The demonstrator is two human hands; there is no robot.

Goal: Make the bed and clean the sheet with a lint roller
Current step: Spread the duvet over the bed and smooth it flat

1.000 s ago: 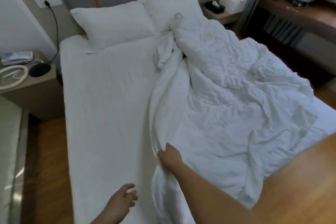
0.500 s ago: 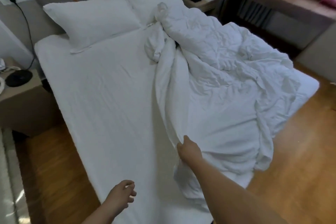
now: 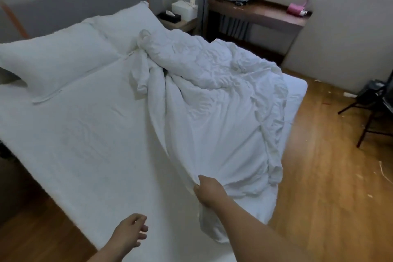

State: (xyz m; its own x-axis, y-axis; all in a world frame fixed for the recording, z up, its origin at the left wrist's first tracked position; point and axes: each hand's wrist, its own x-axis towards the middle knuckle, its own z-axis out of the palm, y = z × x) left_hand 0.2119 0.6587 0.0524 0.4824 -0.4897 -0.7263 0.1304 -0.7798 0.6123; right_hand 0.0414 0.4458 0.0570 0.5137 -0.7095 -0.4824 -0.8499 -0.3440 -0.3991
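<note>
Wood flooring (image 3: pixel 319 187) surrounded a white-sheeted bed (image 3: pixel 85 134) where the right hand (image 3: pixel 209 190) gripped the near edge of a rumpled white duvet (image 3: pixel 212 112), dragged further toward the foot than a second earlier. The left hand (image 3: pixel 129 233) hovered loose and empty over the bare sheet. A pink lint roller (image 3: pixel 296 9) lay untouched on the wooden worktop (image 3: pixel 255 13); spreading looked barely begun

Bare sheet (image 3: pixel 80 138) lies open from 9 to 12 o'clock; the bunched duvet (image 3: pixel 212 102) blocks 1 to 3, pillows (image 3: pixel 53 61) bound 11.
</note>
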